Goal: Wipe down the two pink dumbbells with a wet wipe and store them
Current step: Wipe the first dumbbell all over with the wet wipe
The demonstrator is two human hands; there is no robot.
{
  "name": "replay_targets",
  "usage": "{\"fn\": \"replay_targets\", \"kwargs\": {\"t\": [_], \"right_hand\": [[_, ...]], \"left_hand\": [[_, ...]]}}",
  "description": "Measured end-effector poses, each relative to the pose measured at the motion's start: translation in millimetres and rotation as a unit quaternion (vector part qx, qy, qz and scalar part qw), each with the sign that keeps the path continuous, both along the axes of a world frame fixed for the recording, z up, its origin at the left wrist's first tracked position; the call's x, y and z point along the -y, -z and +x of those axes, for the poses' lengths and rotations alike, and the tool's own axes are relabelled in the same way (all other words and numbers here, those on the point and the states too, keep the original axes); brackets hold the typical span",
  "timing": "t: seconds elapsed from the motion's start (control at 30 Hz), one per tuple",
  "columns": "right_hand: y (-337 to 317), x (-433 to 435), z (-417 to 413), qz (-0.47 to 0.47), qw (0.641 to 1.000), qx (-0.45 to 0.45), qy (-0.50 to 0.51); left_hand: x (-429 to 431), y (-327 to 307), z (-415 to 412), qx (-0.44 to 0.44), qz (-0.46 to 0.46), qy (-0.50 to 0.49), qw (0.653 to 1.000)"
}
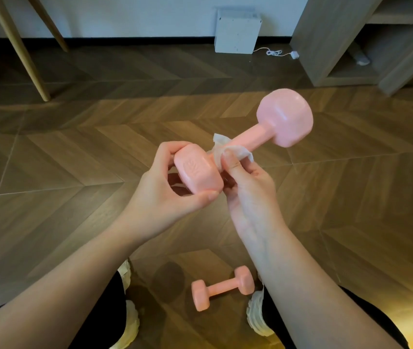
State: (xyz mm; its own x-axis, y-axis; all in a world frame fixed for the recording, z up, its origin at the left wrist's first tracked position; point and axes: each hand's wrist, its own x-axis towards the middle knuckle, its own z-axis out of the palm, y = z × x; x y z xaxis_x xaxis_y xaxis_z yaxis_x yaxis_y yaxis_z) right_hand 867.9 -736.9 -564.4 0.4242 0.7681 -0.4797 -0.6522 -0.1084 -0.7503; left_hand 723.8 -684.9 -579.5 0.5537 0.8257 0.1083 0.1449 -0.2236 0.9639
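Observation:
I hold a pink dumbbell (270, 127) in the air at chest height, its far head pointing up and right. My left hand (160, 195) grips the near head, thumb under it and fingers over the top. My right hand (248, 187) pinches a white wet wipe (228, 149) wrapped round the handle close to the near head. A second pink dumbbell (221, 288) lies on the wooden floor between my feet, below my right forearm.
White shoes (257, 313) stand on either side of the floor dumbbell. A grey shelf unit (331, 44) is at the far right, a white box (236, 31) with a cable leans on the wall, and wooden furniture legs (21, 51) slant at the far left.

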Motion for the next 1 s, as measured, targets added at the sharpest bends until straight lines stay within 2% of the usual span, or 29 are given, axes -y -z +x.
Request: {"fn": "replay_targets", "kwargs": {"t": [0.1, 0.27, 0.47, 0.53, 0.6, 0.7, 0.8, 0.83, 1.0], "right_hand": [[-1, -1, 8, -0.02, 1.0, 0.0, 0.014], [5, -7, 21, -0.007, 0.994, -0.09, 0.061], [6, -8, 32, 0.032, 0.982, -0.153, 0.106], [5, -8, 31, 0.052, 0.979, -0.163, 0.107], [4, -8, 30, 0.072, 0.98, -0.157, 0.103], [2, -7, 33, 0.1, 0.986, -0.117, 0.07], [0, -6, 30, 0.128, 0.99, -0.061, 0.022], [0, -5, 27, 0.128, 0.991, -0.048, 0.008], [9, -4, -6, 0.069, 0.996, -0.009, -0.048]], "left_hand": [[1, 1, 1, -0.035, 0.095, -0.013, 0.995], [-3, 6, -2, -0.102, 0.245, -0.009, 0.964], [-5, 7, -6, -0.102, 0.27, -0.001, 0.957], [-3, 4, -6, -0.081, 0.195, -0.007, 0.977], [-3, 1, -4, -0.051, 0.072, -0.006, 0.996], [-4, 0, -4, 0.0, -0.094, -0.005, 0.996], [-5, -1, -5, 0.086, -0.316, 0.01, 0.945], [-3, -1, -4, 0.103, -0.36, 0.018, 0.927], [-1, -1, 3, 0.154, -0.433, 0.041, 0.887]]}}
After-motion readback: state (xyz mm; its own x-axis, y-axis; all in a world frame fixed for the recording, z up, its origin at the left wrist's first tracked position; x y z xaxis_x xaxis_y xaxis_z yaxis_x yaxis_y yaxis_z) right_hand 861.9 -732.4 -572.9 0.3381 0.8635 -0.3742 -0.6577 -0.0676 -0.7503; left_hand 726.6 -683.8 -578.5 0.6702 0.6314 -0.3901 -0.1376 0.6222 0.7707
